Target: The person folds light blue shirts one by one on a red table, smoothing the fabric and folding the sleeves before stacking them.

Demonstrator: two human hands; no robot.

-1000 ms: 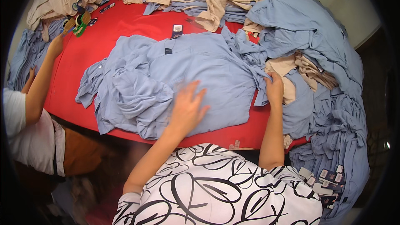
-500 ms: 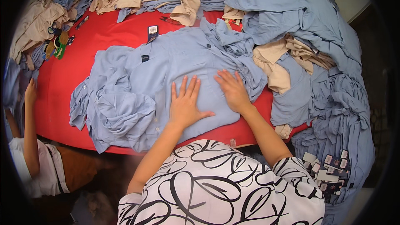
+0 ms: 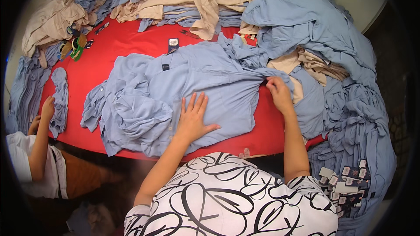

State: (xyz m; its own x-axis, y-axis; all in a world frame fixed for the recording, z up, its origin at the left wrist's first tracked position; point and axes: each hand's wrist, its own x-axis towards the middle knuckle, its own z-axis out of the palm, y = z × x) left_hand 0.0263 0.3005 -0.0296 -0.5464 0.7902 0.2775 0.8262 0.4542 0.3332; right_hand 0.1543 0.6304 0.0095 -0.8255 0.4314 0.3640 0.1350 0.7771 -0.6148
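Observation:
A light blue shirt [image 3: 218, 91] lies spread on the red table cover in front of me, its left side bunched up in loose folds. My left hand [image 3: 193, 117] rests flat on the shirt's middle, fingers spread. At the shirt's right edge my right hand [image 3: 280, 92] is closed on the fabric, pinching it and pulling it out into taut creases. A dark hang tag [image 3: 173, 44] sticks out past the shirt's far edge, and a small dark label [image 3: 165, 67] shows on the cloth nearer me.
Stacked beige and blue garments [image 3: 192, 2] line the table's far side. Blue clothing [image 3: 315, 30] is heaped along the right, with several hang tags [image 3: 350, 183] below. At left, another person's hand [image 3: 47, 108] holds a blue garment piece. Tape rolls [image 3: 76, 48] and small snips [image 3: 101, 28] lie far left.
My right hand has gone from lying flat on the shirt to gripping its right edge and drawing it rightward. My left hand stays flat. The other person's hand has moved inward over the table.

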